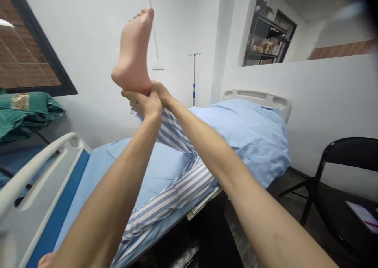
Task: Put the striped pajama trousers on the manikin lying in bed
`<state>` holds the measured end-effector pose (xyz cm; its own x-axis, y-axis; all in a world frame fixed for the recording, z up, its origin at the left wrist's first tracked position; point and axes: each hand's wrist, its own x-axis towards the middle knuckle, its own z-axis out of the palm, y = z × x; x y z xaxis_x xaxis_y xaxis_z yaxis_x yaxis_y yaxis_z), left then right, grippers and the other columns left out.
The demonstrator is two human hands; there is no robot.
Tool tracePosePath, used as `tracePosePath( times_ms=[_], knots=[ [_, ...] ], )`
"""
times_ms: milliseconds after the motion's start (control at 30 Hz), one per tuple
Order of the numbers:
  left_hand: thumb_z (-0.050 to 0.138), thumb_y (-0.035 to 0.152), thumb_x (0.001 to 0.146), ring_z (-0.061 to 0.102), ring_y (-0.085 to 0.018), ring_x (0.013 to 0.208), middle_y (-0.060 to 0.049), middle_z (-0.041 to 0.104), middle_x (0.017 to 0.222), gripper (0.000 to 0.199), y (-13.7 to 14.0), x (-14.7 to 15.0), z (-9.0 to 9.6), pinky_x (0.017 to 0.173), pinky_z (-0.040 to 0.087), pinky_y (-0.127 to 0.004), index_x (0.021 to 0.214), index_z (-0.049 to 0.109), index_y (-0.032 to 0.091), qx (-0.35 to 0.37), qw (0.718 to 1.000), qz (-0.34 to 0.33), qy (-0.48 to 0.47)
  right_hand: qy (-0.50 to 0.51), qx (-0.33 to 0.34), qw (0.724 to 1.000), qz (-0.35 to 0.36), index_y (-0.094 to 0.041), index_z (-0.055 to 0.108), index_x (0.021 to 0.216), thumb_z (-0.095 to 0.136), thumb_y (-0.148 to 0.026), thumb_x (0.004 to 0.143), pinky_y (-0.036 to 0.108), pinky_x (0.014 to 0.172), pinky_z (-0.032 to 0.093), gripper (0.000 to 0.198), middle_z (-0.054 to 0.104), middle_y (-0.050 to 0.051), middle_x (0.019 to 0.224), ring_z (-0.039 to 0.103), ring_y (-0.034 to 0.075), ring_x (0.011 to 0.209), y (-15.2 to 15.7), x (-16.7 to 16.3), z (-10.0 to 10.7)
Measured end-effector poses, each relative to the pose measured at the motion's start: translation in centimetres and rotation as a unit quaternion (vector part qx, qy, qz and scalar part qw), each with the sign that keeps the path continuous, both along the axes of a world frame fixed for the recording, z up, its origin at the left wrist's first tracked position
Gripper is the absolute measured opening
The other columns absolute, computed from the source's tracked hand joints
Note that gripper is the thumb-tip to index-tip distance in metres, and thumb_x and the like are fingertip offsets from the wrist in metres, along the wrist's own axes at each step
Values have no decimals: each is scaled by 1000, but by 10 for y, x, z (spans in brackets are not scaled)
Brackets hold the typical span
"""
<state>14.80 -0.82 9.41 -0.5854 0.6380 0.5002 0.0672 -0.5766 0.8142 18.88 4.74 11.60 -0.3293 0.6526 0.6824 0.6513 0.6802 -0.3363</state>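
Note:
A smooth foot (134, 51), looking like that of a patient manikin, is held up above the bed with its toes toward the ceiling. My left hand (144, 102) wraps around the ankle just under the heel. On the other side of the same ankle, my right hand (162, 93) grips too, its fingers largely hidden behind it. The raised leg wears blue-and-white striped trousers (173, 132) and is bent. A second striped leg (189, 183) lies along the near edge of the mattress, and its toes (45, 260) show at the lower left. The upper body is hidden by a blue quilt (245, 130).
The bed's footboard (44, 173) rises at left and its headboard (260, 96) at the back right. An IV pole (194, 75) stands behind. A black folding chair (351, 153) with a phone (362, 214) is at right. Green cloth bundles (26, 114) lie far left.

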Motion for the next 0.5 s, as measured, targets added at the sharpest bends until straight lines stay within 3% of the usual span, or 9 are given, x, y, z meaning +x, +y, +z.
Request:
tracePosePath(
  times_ms=[100, 233, 333, 500],
  knots=[
    [64, 28, 62, 39, -26, 110, -19, 35, 115, 72, 9, -10, -1, 90, 25, -53, 110, 13, 11, 11, 1000, 10, -7, 3, -7, 1000, 20, -5, 50, 92, 30, -25, 81, 18, 70, 38, 30, 56, 0, 87, 52, 7, 82, 8, -5, -3],
    [70, 35, 51, 51, -17, 94, -16, 42, 111, 78, 24, -54, -28, 86, 40, -41, 106, 21, 9, 29, 997, 60, -36, -26, -59, 998, 0, -13, 44, 98, 37, -33, 80, 29, 73, 40, 28, 56, 2, 93, 52, 14, 88, 14, -45, -29],
    [71, 36, 49, 54, -13, 87, -14, 49, 105, 75, 29, -100, -65, 80, 46, -34, 102, 27, 5, 26, 990, 117, -69, -64, -80, 995, 11, -17, 39, 101, 40, -36, 78, 33, 70, 41, 30, 57, 4, 94, 53, 18, 87, 13, -92, -64],
    [73, 33, 42, 55, -19, 87, -13, 55, 96, 53, 21, -179, -150, 76, 49, -32, 78, 44, 6, -111, 962, 183, -167, -146, -107, 982, 46, -20, 40, 96, 42, -39, 74, 36, 71, 39, 29, 58, 6, 93, 54, 21, 85, 3, -172, -145]
  ],
)
